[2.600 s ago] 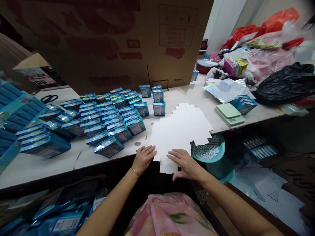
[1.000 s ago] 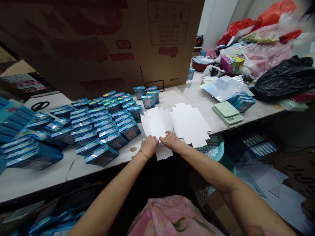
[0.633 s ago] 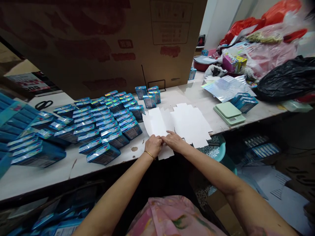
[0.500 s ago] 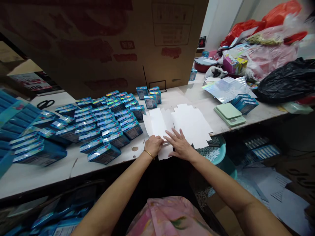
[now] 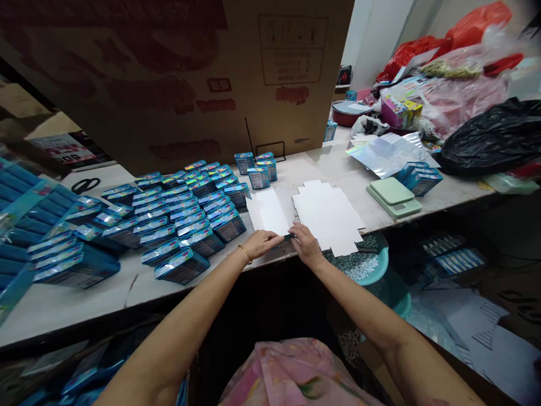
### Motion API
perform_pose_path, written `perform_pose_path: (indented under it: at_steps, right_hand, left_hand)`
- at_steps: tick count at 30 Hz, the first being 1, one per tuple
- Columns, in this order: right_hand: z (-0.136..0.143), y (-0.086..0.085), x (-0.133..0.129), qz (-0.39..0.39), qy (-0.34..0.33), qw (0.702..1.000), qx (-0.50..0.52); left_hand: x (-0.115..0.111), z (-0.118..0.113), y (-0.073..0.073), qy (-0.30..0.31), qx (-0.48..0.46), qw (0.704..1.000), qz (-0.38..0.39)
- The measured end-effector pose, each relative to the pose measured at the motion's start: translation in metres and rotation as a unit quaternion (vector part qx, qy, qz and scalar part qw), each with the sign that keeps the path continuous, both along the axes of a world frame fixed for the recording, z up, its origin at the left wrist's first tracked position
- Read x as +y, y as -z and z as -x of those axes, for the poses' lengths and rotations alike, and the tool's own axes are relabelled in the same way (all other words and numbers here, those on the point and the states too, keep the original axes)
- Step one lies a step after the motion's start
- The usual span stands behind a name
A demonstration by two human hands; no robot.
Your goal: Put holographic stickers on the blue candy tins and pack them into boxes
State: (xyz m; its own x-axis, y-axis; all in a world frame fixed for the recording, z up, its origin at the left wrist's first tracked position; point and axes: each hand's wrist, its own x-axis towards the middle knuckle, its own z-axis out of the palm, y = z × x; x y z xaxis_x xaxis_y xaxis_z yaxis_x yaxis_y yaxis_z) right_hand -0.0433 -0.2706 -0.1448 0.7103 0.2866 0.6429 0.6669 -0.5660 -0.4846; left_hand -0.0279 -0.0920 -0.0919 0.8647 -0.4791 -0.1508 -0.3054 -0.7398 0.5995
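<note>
At the table's front edge my left hand [image 5: 262,244] has its fingers pressed together on one end of a small cardboard box [image 5: 284,239], its narrow dark blue side showing. My right hand [image 5: 306,243] grips the other end with curled fingers. Much of this box is hidden by my hands. Beyond the left hand lies a white unfolded carton sheet [image 5: 269,210]. Flat white carton blanks [image 5: 327,213] lie beside my right hand and stick out over the edge. Several blue filled boxes [image 5: 202,241] stand in rows to the left.
A green scale [image 5: 394,197] stands at the right, with blue boxes [image 5: 422,180] behind it. Below the edge is a turquoise basin [image 5: 382,259] of small pale pieces. A big carton [image 5: 169,84] rises at the back. Scissors [image 5: 85,185] lie far left; a black bag [image 5: 492,138] lies right.
A carton blank that lay flat under my hands is now folded up into a narrow shape at the table edge. My right hand has gone from spread fingers to a grip.
</note>
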Motion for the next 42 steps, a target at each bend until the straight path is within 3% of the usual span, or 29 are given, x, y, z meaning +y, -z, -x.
perform_pose_path:
  at_steps: [3, 9, 12, 20, 25, 30, 33, 36, 39, 42]
  right_hand:
    - [0.0, 0.001, 0.004, -0.018, 0.008, 1.0, 0.024]
    - [0.002, -0.003, 0.002, -0.057, -0.019, 0.997, 0.056]
    - [0.004, -0.008, 0.004, -0.081, -0.026, 0.994, 0.069]
    - [0.009, -0.005, 0.008, -0.132, -0.006, 0.983, 0.126]
    - [0.009, -0.002, 0.006, -0.113, -0.004, 0.984, 0.139]
    - [0.009, 0.0, 0.008, -0.065, 0.007, 0.99, 0.126]
    - [0.009, 0.0, 0.008, -0.054, -0.002, 0.99, 0.127]
    - [0.006, -0.001, 0.005, -0.053, -0.016, 0.988, 0.141]
    - [0.005, -0.004, -0.001, -0.039, -0.034, 0.986, 0.157]
    - [0.01, -0.011, -0.01, 0.024, -0.062, 0.988, 0.141]
  left_hand:
    - [0.005, -0.004, 0.003, -0.008, 0.004, 1.0, 0.004]
    - [0.004, -0.013, 0.016, -0.145, 0.09, 0.982, 0.078]
    - [0.003, -0.013, 0.016, -0.176, 0.109, 0.974, 0.093]
    - [-0.014, -0.011, 0.003, -0.125, 0.006, 0.992, 0.014]
    - [-0.018, 0.0, 0.014, -0.118, -0.116, 0.984, -0.071]
    - [-0.024, 0.017, 0.018, -0.015, -0.162, 0.973, -0.164]
    - [-0.035, 0.013, 0.009, -0.017, -0.139, 0.962, -0.233]
    - [-0.047, 0.003, -0.002, -0.034, -0.054, 0.955, -0.29]
    - [-0.052, -0.003, -0.01, -0.037, 0.025, 0.949, -0.311]
    - [-0.048, 0.001, -0.013, -0.036, 0.062, 0.948, -0.309]
